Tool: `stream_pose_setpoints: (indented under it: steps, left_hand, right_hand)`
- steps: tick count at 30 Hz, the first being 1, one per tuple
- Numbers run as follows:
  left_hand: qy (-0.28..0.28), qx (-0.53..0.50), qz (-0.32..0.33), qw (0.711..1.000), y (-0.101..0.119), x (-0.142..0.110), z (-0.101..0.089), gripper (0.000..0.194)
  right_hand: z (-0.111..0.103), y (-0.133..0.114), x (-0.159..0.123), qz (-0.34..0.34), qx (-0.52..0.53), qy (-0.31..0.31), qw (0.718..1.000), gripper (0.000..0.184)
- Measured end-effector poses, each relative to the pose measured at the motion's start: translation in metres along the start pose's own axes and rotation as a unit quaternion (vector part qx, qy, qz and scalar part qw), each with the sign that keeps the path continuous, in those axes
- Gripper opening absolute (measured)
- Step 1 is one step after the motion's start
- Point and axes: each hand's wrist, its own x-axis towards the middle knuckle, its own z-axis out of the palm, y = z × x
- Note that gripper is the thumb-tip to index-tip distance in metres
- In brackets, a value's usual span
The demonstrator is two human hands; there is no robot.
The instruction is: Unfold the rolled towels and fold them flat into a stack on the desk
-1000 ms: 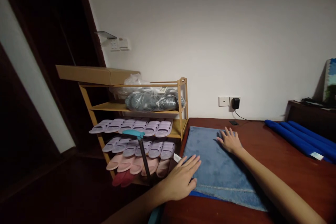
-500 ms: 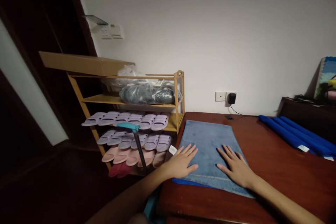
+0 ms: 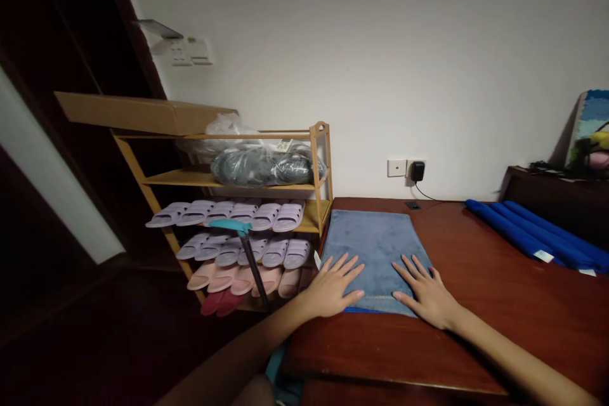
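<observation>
A grey-blue cloth (image 3: 373,244) lies flat on the reddish-brown wooden table (image 3: 485,304), with a stitched seam along its near edge. A strip of brighter blue fabric (image 3: 364,310) shows from under that edge. My left hand (image 3: 333,285) rests palm down on the cloth's near left corner, fingers spread. Beside it a white tag (image 3: 318,259) sticks out at the cloth's left edge. On the near right side, my right hand (image 3: 425,292) is also palm down with fingers apart, touching the cloth's edge. Neither hand grips anything.
Rolled blue cloths (image 3: 533,235) with white tags lie at the table's right. Left of the table stands a wooden shoe rack (image 3: 320,171) with several slippers (image 3: 288,216), and a blue-handled pole (image 3: 231,226) in front. A black plug adapter (image 3: 417,171) sits in the wall socket.
The cloth's near edge has shifted away from the table's front edge, and less of the bright blue fabric shows under it. Both hands stay spread on the cloth. The view has shifted slightly.
</observation>
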Motion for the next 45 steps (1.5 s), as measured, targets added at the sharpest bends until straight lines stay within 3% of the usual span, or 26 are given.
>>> stream_pose_setpoints:
  steps: [5, 9, 15, 20, 26, 29, 39, 45]
  left_hand:
    - [0.013, 0.013, -0.022, 1.000, 0.000, 0.020, -0.011, 0.058]
    - [0.071, 0.011, -0.058, 0.996, -0.008, 0.053, -0.011, 0.055]
    - [-0.037, -0.015, -0.113, 0.993, -0.035, 0.078, 0.010, 0.069]
    - [-0.012, -0.007, -0.115, 0.993, -0.027, 0.066, 0.008, 0.067]
    - [-0.014, -0.013, -0.044, 0.999, 0.004, 0.017, 0.008, 0.063]
    - [-0.004, -0.001, -0.036, 0.999, 0.012, 0.003, 0.007, 0.061]
    - [-0.034, -0.004, 0.005, 0.999, 0.016, -0.007, -0.005, 0.072]
    - [-0.034, -0.002, 0.000, 0.999, 0.004, 0.010, -0.002, 0.072]
  right_hand:
    - [-0.018, 0.000, 0.017, -0.002, 0.022, -0.038, 0.999, 0.071]
    - [-0.025, -0.002, 0.038, 0.030, 0.022, 0.011, 0.999, 0.071]
    - [-0.006, 0.009, 0.053, 0.058, 0.001, -0.031, 0.998, 0.075]
    - [-0.009, 0.007, 0.043, 0.066, -0.013, 0.000, 0.998, 0.075]
    - [-0.003, -0.014, -0.003, -0.009, 0.018, -0.002, 1.000, 0.066]
    - [0.003, -0.019, -0.018, -0.013, 0.001, -0.001, 1.000, 0.066]
    - [0.000, -0.014, -0.020, -0.018, 0.009, -0.025, 0.999, 0.068]
    - [0.001, -0.006, -0.004, -0.022, 0.001, -0.016, 1.000, 0.068]
